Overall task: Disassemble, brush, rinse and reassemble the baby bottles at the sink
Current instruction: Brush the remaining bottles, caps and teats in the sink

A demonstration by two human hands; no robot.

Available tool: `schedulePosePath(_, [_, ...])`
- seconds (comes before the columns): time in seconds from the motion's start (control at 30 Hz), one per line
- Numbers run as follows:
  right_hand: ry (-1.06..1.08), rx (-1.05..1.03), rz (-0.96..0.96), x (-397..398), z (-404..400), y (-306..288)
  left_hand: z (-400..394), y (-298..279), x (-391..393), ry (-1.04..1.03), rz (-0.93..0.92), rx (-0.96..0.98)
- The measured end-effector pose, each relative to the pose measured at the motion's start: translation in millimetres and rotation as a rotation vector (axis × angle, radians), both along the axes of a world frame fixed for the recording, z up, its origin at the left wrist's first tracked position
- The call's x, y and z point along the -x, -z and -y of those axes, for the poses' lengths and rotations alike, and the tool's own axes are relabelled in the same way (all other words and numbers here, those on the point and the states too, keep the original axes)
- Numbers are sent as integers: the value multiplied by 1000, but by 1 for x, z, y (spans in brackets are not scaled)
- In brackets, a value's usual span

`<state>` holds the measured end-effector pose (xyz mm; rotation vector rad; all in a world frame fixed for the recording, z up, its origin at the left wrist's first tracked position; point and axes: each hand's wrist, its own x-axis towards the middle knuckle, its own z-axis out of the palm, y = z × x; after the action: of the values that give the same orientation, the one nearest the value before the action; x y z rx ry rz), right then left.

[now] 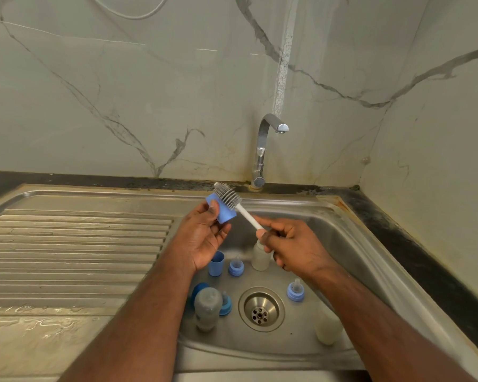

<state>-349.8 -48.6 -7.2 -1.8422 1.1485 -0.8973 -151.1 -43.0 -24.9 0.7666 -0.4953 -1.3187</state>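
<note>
Both hands are up over the sink, and it's all about brush meeting cap. Left hand grips a blue cap between thumb and curled fingers; right hand pinches the white handle of the bottle brush. That brush runs on a diagonal, handle low at the right hand, grey bristle head up and to the left, lying right against the cap, seemingly at its outside. So the left hand is the nearer one to the bristles, and I'd say the next scrub needs the head steered along that same axis into or over the cap. Down in the basin wait 3 bottles, another cap, and nipple rings round the drain. Tap looks dry.
</note>
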Motion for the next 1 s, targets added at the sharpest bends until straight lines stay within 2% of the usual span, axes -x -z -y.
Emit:
schedulePosePath(0.17, [63,37,-81,-5,2,1,2,2,-3,3,-57,29])
schedulePosePath(0.57, [67,15,-44,-4,1,0,4,3,-2,-10,-126,84])
schedulePosePath(0.67, [119,18,-113,-2,5,1,3,2,-1,-3,-136,99])
schedulePosePath(0.77, [118,15,-38,-2,6,2,3,1,0,33,-123,110])
schedulePosePath(0.87, [86,45,-62,-3,4,2,4,6,0,67,-41,106])
schedulePosePath(1.0, [101,143,-245,1,4,1,6,12,1,-5,286,40])
